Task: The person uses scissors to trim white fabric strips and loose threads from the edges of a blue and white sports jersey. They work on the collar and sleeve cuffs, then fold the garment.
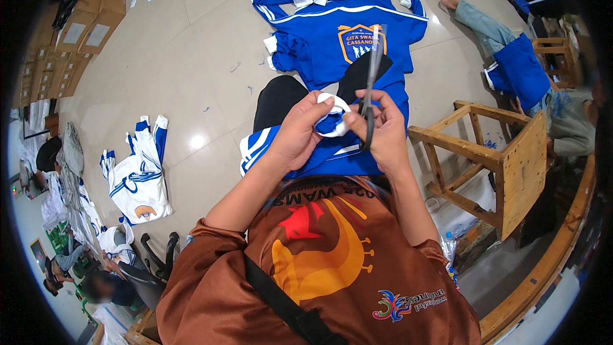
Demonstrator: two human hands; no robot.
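Above my lap, my left hand [297, 130] is closed around one side of a white ribbed cuff [338, 105], which forms a ring with blue fabric showing inside. My right hand [387, 135] pinches the cuff's other side between thumb and finger. The same hand also holds scissors [372, 80] with dark handles, their long blades pointing away from me. A blue garment [341, 163] with white stripes lies over my lap under both hands. Beyond my knees, a blue garment with a shield emblem [313, 37] is spread on the floor; whether it joins the lap piece I cannot tell.
A wooden stool [520, 176] lies on its side at my right. Beyond it sits another person with blue cloth [520, 70] on the lap. White-and-blue garments [137, 182] lie on the floor at left, near stacked cardboard boxes [80, 19]. Blue scraps dot the tiles.
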